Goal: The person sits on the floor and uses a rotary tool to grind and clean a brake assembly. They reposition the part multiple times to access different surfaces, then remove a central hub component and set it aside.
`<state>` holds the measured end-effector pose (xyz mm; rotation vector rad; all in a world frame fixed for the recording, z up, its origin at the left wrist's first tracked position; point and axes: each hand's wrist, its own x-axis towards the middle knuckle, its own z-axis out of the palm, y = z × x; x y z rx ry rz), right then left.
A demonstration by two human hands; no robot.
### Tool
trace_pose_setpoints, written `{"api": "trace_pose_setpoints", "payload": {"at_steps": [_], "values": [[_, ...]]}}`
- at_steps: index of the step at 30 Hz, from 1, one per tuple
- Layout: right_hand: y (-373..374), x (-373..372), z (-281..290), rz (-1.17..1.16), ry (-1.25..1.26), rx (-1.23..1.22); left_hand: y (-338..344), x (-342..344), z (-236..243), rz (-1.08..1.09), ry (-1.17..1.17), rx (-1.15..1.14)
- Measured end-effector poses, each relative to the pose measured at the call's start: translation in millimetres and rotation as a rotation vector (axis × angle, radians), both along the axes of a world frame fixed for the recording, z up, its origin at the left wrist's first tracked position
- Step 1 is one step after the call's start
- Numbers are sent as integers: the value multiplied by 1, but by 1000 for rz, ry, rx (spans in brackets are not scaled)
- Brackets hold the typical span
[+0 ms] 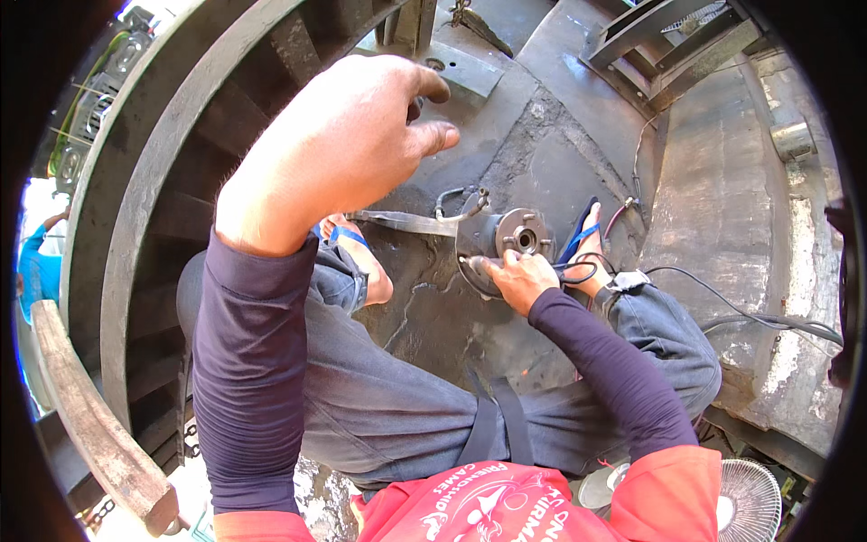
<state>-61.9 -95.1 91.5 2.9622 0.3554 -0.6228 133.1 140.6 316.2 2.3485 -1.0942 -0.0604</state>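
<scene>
A metal wheel hub [524, 232] with studs and a central bore rests on the floor between my feet. It sits on a round dark backing plate [471, 226], from which a flat metal arm [406, 222] and a bent metal pipe [465, 213] extend to the left. My right hand [522, 281] has its fingers curled at the hub's near edge, gripping there; the exact hold is partly hidden. My left hand [361, 126] is raised high and close to the camera, thumb and index finger apart, with nothing seen between them. Its other fingers are mostly hidden.
Black cables [750, 312] run from near my right foot [587, 235] to the right. A large curved metal frame [144, 181] stands at left, beside a wooden beam [104, 425]. A fan [748, 501] is at lower right, a metal frame [668, 54] at far right. Another person's blue sleeve [41, 271] shows at far left.
</scene>
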Motion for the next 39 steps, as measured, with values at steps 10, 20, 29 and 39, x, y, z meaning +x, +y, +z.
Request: {"api": "trace_pose_setpoints", "payload": {"at_steps": [10, 20, 29, 39], "values": [[0, -4, 0, 30, 43, -5, 6, 0, 4, 0, -29, 8], [-2, -12, 8, -41, 61, -47, 6, -2, 1, -5, -5, -26], [1, -11, 15, 24, -25, -82, 7, -2, 0, -11, 2, -34], [1, -17, 6, 1, -53, -30, 5, -1, 2, -26, -23, 4]]}}
